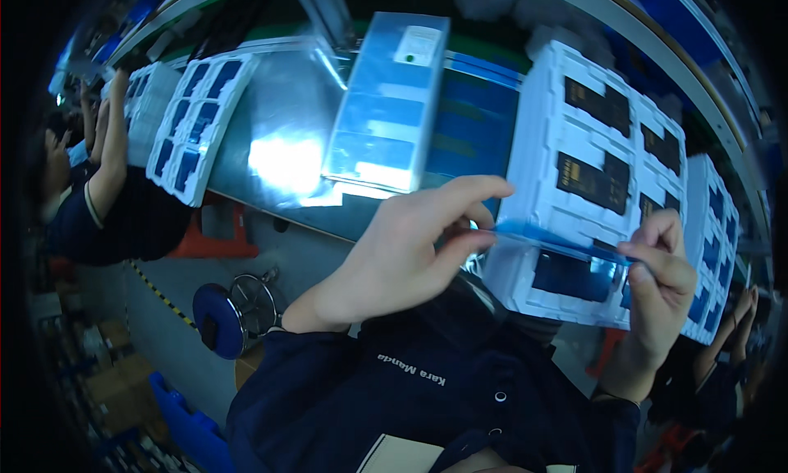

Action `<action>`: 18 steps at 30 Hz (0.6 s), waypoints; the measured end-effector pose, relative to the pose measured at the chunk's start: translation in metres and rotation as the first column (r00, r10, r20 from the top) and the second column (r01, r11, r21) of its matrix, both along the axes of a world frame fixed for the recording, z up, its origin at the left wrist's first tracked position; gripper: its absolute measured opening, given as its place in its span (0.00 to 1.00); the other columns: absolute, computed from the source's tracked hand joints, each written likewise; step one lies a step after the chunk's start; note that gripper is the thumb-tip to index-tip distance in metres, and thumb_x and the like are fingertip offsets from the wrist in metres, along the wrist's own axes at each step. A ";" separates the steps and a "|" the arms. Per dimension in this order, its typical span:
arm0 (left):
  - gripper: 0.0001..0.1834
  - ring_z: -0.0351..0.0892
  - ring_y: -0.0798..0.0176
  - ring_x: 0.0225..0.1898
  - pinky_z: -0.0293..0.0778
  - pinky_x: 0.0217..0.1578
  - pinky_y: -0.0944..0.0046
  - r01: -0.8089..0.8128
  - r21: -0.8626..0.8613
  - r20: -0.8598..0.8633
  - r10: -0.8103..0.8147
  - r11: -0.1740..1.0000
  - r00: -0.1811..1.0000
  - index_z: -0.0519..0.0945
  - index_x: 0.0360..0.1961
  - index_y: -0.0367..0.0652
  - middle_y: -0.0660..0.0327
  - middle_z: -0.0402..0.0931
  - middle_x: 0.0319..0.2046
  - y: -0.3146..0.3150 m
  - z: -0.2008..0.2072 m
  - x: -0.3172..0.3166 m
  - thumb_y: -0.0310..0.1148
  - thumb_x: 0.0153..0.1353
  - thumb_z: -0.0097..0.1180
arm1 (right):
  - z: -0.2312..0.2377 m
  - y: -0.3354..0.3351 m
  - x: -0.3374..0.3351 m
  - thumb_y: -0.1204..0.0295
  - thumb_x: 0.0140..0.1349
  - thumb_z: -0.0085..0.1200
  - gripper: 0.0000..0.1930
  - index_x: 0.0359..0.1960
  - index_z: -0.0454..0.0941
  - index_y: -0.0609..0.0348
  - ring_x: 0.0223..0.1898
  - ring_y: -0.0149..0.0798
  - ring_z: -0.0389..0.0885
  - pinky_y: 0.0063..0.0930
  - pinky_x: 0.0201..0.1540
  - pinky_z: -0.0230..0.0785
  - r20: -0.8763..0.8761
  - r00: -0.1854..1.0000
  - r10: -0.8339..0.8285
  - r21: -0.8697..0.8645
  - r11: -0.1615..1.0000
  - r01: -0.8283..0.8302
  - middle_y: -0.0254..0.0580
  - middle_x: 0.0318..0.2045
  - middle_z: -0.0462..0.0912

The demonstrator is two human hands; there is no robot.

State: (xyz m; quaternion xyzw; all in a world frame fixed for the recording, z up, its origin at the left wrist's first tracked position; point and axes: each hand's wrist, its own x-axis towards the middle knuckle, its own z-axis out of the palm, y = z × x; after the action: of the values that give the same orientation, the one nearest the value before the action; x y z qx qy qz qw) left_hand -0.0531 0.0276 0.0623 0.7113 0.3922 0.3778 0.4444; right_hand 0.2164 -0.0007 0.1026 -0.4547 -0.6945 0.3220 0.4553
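A thin, flat piece with translucent blue film [533,231] is held nearly edge-on between my hands, above the near part of a white moulded tray [525,157]. My right hand [661,280] pinches its right end, where a dark edge shows. At the other end, the thumb and a curled finger of my left hand [410,243] close on the film, while the index finger stretches out above it. Flat black pieces [593,181] with gold print lie in the tray's pockets. Under the held piece, a dark blue-filmed piece [573,276] sits in a near pocket.
A long stack covered in blue film [382,103] stands on the metal bench [275,144] to the left. More filled white trays stand far left [197,120] and right [712,251]. Co-workers' arms [111,157] show at both sides. A round stool [220,321] is below.
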 end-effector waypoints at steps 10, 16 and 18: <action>0.09 0.78 0.70 0.30 0.74 0.32 0.72 -0.267 -0.270 0.328 0.349 0.925 0.878 0.76 0.40 0.34 0.60 0.79 0.29 0.019 -0.044 -0.054 0.20 0.56 0.58 | 0.008 0.061 0.013 0.69 0.58 0.58 0.18 0.48 0.77 0.67 0.39 0.33 0.78 0.25 0.43 0.68 0.133 0.990 -0.048 0.023 0.999 0.045 0.44 0.36 0.80; 0.10 0.77 0.72 0.34 0.73 0.36 0.73 -0.165 -0.321 0.338 0.275 0.933 0.900 0.77 0.40 0.36 0.62 0.78 0.32 0.036 -0.062 -0.060 0.22 0.57 0.59 | -0.007 0.085 0.038 0.72 0.63 0.53 0.19 0.55 0.72 0.62 0.54 0.35 0.75 0.31 0.58 0.65 0.160 0.953 -0.257 0.166 0.959 0.231 0.46 0.50 0.78; 0.10 0.77 0.72 0.34 0.73 0.37 0.73 -0.166 -0.305 0.339 0.270 0.938 0.901 0.77 0.40 0.36 0.62 0.78 0.33 0.045 -0.068 -0.059 0.21 0.56 0.59 | -0.008 0.086 0.038 0.74 0.62 0.53 0.19 0.56 0.72 0.61 0.54 0.36 0.75 0.30 0.58 0.65 0.162 0.960 -0.227 0.104 0.972 0.213 0.46 0.49 0.80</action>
State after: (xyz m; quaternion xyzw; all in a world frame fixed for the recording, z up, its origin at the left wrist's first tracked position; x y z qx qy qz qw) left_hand -0.1117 0.0722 -0.0056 0.5099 0.4251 0.4980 0.5579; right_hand 0.2548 0.0853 0.0943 -0.5354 -0.6896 0.1987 0.4453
